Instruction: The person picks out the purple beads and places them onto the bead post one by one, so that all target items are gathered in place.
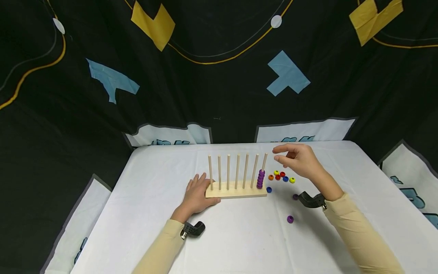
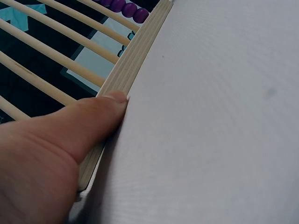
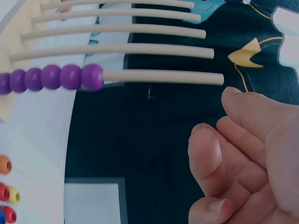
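A wooden peg stand [image 1: 236, 193] with a row of upright pegs stands on the table. Purple beads [image 1: 261, 179] are stacked on its rightmost peg, leaving the upper part bare; the other pegs hold none. My left hand [image 1: 197, 195] grips the left end of the base, its thumb [image 2: 100, 116] along the front edge and its fingers at the far side. Just right of the beaded peg's tip, my right hand [image 1: 295, 158] hovers with thumb and forefinger apart. In the right wrist view no bead shows between the fingers of that hand [image 3: 247, 158].
Several loose beads, such as an orange bead [image 1: 271, 177] and a yellow bead [image 1: 292, 180], lie right of the stand. A blue bead [image 1: 269, 190] sits by its right end. Two purple beads, one of them nearer the front [image 1: 290, 219], rest on the white tablecloth [image 1: 246, 236].
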### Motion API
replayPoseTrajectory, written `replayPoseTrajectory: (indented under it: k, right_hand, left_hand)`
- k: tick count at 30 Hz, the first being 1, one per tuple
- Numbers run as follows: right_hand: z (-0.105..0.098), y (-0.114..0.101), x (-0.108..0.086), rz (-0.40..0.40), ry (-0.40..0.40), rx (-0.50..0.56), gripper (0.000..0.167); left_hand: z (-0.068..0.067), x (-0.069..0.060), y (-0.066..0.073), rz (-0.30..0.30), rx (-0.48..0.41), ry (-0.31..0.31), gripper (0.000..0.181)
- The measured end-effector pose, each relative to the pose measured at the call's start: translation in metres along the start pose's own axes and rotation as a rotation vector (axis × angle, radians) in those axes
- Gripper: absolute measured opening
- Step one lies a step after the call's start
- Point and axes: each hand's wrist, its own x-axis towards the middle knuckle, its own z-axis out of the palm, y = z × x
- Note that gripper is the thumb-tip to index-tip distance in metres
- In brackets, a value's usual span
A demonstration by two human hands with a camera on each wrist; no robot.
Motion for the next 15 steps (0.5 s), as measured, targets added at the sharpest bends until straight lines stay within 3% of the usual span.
replayPoseTrajectory:
  k: [15]
  right_hand:
    - [-0.012,0.027,-0.030,0.126,0.016,-0.028,0.025]
  left_hand:
    - [0.000,0.000,0.000,0.002,-0.004,-0.002,0.069]
